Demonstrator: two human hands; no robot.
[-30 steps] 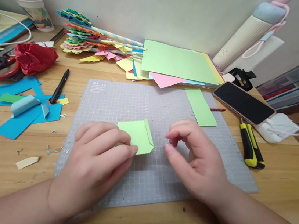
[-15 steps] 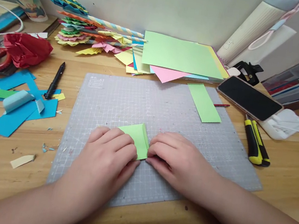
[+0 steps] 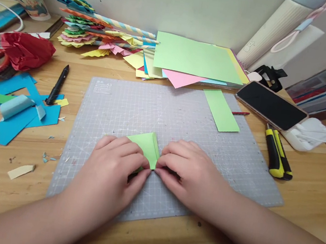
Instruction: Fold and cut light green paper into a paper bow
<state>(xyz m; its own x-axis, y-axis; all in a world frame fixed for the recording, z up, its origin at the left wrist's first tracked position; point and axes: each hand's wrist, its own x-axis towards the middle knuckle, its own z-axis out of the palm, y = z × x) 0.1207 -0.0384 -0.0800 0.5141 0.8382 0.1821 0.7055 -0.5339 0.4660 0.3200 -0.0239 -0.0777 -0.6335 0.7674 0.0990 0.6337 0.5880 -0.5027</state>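
Note:
A small piece of light green paper (image 3: pixel 146 144) lies on the grey cutting mat (image 3: pixel 116 111), with a narrow fold along its right edge. My left hand (image 3: pixel 114 167) covers its left part, and thumb and forefinger pinch its near edge close to the corner. At the near right corner, my right hand (image 3: pixel 191 170) has its thumb and fingertips pressed together on the folded edge. The hands almost meet there, and the paper's left side is hidden under my left fingers. A green paper strip (image 3: pixel 221 112) rests on the mat's upper right.
Blue paper scraps (image 3: pixel 13 125), a black pen (image 3: pixel 57 85) and crumpled red paper (image 3: pixel 27 51) lie left. Folded paper flowers (image 3: pixel 79 25) and a stack of coloured paper (image 3: pixel 196 58) sit along the wall. Right of the mat are a phone (image 3: pixel 271 105) and a yellow-black cutter (image 3: pixel 278 152).
My left thumb and forefinger have shifted to the paper's near edge and closed there, nearer the right hand. The paper's near edge appears slightly raised. The whole view has shifted a little.

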